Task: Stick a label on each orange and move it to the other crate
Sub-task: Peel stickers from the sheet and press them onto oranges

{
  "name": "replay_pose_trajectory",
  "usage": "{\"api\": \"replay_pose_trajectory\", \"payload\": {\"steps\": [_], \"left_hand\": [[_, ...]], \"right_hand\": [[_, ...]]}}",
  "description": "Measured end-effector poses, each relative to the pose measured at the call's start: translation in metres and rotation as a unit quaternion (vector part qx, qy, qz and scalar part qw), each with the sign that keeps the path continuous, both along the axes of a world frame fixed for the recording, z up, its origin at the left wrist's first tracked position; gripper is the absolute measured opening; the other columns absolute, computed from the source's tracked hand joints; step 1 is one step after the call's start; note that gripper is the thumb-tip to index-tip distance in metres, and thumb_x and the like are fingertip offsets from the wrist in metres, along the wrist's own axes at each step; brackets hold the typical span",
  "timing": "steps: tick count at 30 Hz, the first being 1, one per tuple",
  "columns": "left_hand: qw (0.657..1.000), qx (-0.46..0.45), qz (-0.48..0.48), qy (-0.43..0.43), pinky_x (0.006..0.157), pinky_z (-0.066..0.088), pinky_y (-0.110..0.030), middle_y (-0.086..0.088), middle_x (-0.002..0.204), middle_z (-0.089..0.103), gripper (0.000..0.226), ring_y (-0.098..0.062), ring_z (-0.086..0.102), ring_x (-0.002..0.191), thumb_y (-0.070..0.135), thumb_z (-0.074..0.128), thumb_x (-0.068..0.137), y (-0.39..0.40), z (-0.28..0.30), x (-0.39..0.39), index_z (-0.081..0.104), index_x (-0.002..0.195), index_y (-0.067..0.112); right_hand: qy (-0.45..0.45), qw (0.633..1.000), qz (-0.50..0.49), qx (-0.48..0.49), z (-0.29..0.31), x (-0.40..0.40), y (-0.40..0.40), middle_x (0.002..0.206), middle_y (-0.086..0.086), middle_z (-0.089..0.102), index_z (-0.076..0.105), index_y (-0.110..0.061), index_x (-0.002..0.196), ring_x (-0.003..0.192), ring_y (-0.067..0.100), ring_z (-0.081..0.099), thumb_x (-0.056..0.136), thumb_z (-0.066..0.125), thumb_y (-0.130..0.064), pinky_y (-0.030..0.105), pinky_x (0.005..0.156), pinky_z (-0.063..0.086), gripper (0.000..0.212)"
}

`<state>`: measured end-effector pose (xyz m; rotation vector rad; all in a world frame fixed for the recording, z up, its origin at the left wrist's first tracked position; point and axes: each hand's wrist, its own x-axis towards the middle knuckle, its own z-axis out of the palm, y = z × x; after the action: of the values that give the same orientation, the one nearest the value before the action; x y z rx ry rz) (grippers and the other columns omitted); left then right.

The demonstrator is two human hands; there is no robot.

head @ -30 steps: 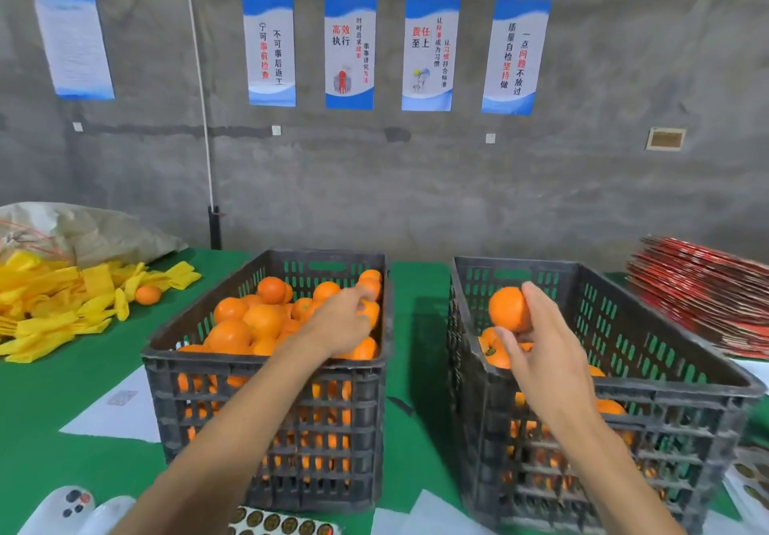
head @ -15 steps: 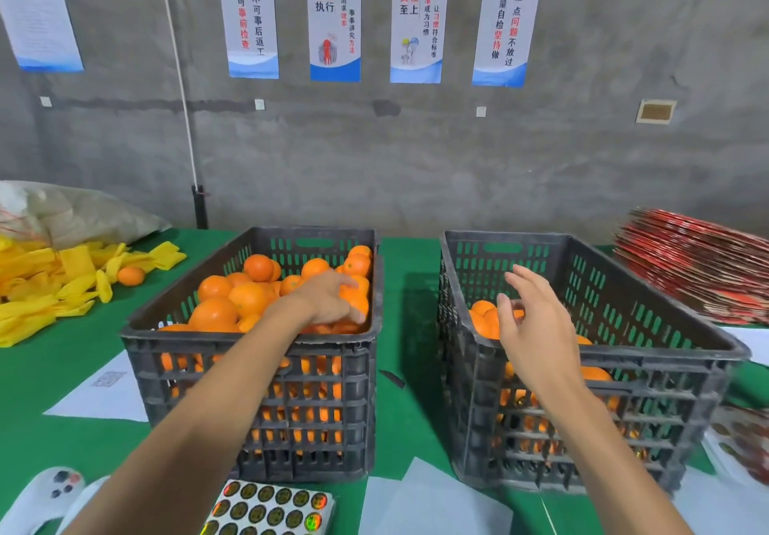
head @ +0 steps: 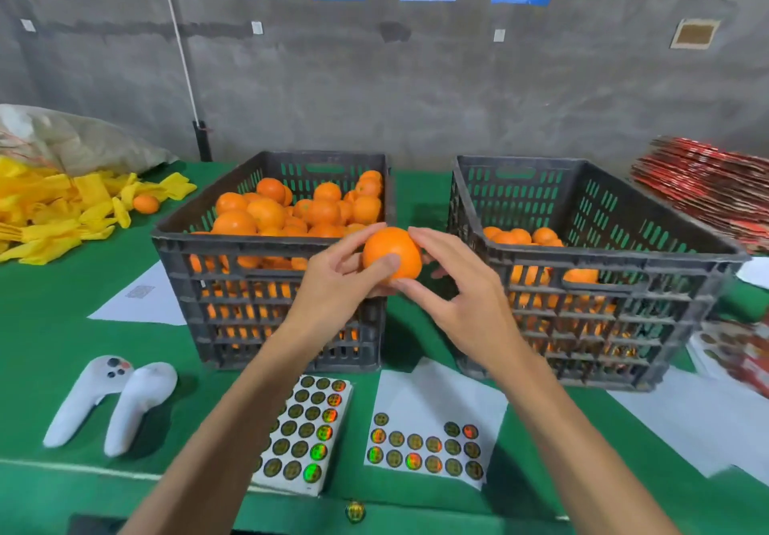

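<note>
Both hands, left hand (head: 333, 280) and right hand (head: 462, 297), cup one orange (head: 391, 252) between the crates, steadying it, likely for labelling.

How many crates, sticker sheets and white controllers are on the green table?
Crates: 2, the left crate and the right crate
Sticker sheets: 2, the left sheet and the right sheet
White controllers: 2
Total: 6

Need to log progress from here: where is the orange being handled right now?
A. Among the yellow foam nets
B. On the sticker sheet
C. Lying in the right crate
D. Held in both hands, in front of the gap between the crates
D: the orange is gripped by the left hand with the right hand touching it, raised in front of the gap between the left crate and the right crate.
</note>
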<state>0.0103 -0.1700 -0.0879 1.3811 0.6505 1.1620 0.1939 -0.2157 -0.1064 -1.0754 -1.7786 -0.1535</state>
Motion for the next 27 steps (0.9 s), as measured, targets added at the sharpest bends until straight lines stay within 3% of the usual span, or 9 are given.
{"api": "replay_pose_trajectory", "payload": {"steps": [4,8,11,14,18,22,27], "left_hand": [[0.998,-0.050,0.010,0.028,0.075,0.062,-0.027,-0.010,0.114,0.077,0.067,-0.024,0.077,0.100,0.028,0.084,0.076,-0.011,-0.043,-0.001,0.062,0.139,0.020],[0.991,-0.108,0.049,0.064,0.072,0.063,-0.029,-0.010,0.120,0.072,0.046,-0.020,0.077,0.095,0.022,0.083,0.086,-0.012,-0.094,-0.001,0.063,0.127,0.031],[0.981,-0.148,0.085,0.089,0.072,0.063,-0.031,-0.012,0.127,0.065,0.043,-0.023,0.075,0.098,0.026,0.080,0.089,-0.015,-0.128,0.001,0.058,0.125,0.030],[0.978,-0.172,0.095,0.075,0.071,0.062,-0.027,-0.011,0.130,0.062,0.036,-0.023,0.071,0.105,0.029,0.075,0.094,-0.019,-0.150,0.001,0.055,0.123,0.028],[0.968,-0.224,0.101,0.049,0.073,0.063,-0.030,-0.011,0.130,0.060,0.034,-0.027,0.070,0.109,0.036,0.066,0.099,-0.022,-0.160,0.000,0.054,0.128,0.024],[0.966,-0.227,0.112,0.050,0.086,0.059,-0.032,-0.009,0.134,0.060,0.043,-0.025,0.069,0.113,0.043,0.060,0.101,-0.027,-0.168,-0.004,0.047,0.139,0.025],[0.961,-0.254,0.104,-0.010,0.085,0.064,-0.043,-0.010,0.133,0.058,0.050,-0.028,0.071,0.111,0.043,0.062,0.100,-0.037,-0.173,-0.007,0.046,0.143,0.023]], "right_hand": [[0.031,0.997,0.021,-0.061,-0.048,-0.004,-0.011,0.142,0.002,0.057,0.056,-0.008,0.142,0.126,0.018,0.058,0.093,0.074,-0.032,0.039,0.098,0.053,0.058],[0.071,0.983,0.021,-0.169,-0.097,-0.009,-0.017,0.142,-0.007,0.056,0.053,-0.016,0.145,0.122,0.012,0.060,0.092,0.073,-0.038,0.035,0.101,0.053,0.061],[0.087,0.962,-0.004,-0.258,-0.135,-0.013,-0.022,0.118,-0.019,0.059,0.056,-0.029,0.138,0.104,0.005,0.061,0.093,0.073,-0.040,0.022,0.091,0.051,0.050],[0.021,0.942,-0.006,-0.334,-0.166,-0.014,-0.024,0.100,-0.020,0.057,0.061,-0.034,0.123,0.090,0.004,0.057,0.091,0.072,-0.045,0.018,0.077,0.048,0.036],[-0.058,0.915,0.034,-0.399,-0.180,-0.011,-0.018,0.101,-0.020,0.053,0.067,-0.031,0.129,0.082,0.007,0.052,0.090,0.073,-0.047,0.026,0.076,0.048,0.043],[-0.051,0.893,0.066,-0.441,-0.180,-0.006,-0.009,0.107,-0.013,0.051,0.065,-0.024,0.137,0.078,0.007,0.048,0.086,0.074,-0.049,0.023,0.077,0.047,0.057],[-0.022,0.899,0.082,-0.429,-0.176,-0.001,0.000,0.101,-0.003,0.054,0.075,-0.025,0.122,0.069,0.007,0.042,0.087,0.078,-0.040,0.019,0.067,0.037,0.038]]}}
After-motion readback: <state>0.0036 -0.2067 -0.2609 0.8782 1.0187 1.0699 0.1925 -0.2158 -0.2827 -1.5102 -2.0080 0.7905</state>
